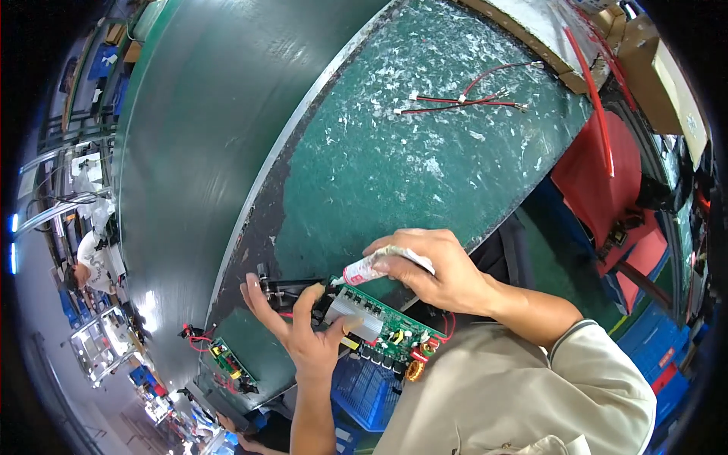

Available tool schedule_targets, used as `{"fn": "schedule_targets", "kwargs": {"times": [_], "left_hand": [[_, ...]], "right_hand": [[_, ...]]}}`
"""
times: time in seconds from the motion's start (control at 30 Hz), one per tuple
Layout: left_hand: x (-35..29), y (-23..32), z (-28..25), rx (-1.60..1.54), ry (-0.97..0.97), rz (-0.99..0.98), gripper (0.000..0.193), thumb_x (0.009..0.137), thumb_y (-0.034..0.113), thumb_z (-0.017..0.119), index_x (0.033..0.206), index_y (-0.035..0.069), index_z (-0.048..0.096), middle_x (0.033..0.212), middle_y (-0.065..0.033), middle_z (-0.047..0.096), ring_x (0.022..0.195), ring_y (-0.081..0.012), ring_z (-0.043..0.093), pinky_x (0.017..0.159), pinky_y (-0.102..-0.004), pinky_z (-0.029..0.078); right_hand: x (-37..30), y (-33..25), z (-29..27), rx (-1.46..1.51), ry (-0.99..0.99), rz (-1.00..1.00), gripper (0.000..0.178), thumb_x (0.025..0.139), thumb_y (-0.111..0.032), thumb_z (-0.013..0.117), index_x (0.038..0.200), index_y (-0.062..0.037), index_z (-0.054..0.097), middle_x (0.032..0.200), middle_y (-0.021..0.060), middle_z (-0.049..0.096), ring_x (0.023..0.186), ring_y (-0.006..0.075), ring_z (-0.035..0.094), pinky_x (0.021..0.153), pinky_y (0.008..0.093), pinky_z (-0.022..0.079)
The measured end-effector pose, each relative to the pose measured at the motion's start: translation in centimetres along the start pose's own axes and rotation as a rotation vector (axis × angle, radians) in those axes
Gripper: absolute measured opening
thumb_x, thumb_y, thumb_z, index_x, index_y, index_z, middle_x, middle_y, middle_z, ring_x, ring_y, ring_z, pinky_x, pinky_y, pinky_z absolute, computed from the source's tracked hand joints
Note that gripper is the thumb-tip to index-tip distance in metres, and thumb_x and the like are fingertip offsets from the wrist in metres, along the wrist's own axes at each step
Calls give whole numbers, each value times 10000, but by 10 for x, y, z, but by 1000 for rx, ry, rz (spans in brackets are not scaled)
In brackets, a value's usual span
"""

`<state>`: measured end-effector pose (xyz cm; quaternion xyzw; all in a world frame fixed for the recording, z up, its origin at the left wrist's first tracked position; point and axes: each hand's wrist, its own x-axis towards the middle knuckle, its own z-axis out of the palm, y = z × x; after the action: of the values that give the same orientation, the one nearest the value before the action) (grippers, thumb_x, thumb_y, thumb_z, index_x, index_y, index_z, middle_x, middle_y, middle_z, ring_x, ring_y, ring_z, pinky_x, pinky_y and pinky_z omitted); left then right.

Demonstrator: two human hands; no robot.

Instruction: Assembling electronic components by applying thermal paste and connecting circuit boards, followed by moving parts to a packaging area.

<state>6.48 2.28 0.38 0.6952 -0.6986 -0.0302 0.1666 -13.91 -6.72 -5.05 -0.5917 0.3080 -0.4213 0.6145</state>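
A green circuit board [402,322] with a silver heatsink [355,315], capacitors and a copper coil lies at the table's near edge. My left hand [307,341] grips its left end, thumb on the heatsink and index finger by the board's far corner; the other fingers spread outward. My right hand [440,265] is closed around a white squeeze tube [362,270] with red markings. The tube tilts down to the left, its nozzle close to the board's far left corner. Whether the tip touches the board, I cannot tell. A dark metal fixture [277,287] stands just beyond my left fingers.
Several red-and-black wire leads [462,100] lie on the residue-covered green tabletop [379,174]. Another small board [230,362] with wires sits at the left. A dark green conveyor belt [205,129] runs alongside. Below the board is a blue basket [364,390]; red-lined bins [607,182] stand at the right.
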Motion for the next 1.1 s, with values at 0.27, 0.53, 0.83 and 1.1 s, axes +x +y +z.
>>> {"fn": "schedule_targets", "kwargs": {"times": [0.27,0.53,0.83,1.1], "left_hand": [[1,-2,5,10,13,10,584,776,667,554,982,124,606,1466,-277,152,1361,-494,126,1048,-662,165],[1,-3,2,38,-12,22,599,773,681,536,989,127,607,1466,-277,146,1366,-499,105,1053,-677,147],[9,0,-2,104,-101,19,661,771,706,521,981,87,620,1499,-268,145,1369,-496,126,1073,-624,156],[9,1,-2,87,-118,-17,670,752,714,535,980,90,619,1504,-261,131,1382,-482,96,1075,-616,155]], "right_hand": [[4,0,1,-85,-49,1,191,857,-51,591,1037,-12,642,777,138,603,658,292,585,585,361,453],[4,2,5,-105,-57,-40,205,836,-26,609,1039,-8,635,787,137,602,660,298,579,587,373,455],[0,3,3,-130,-41,-39,198,831,-12,613,1028,-12,634,780,131,596,648,298,570,570,374,452],[0,9,8,-119,-17,-92,185,831,-5,608,1015,-9,630,802,129,605,657,295,575,573,380,455]]}}
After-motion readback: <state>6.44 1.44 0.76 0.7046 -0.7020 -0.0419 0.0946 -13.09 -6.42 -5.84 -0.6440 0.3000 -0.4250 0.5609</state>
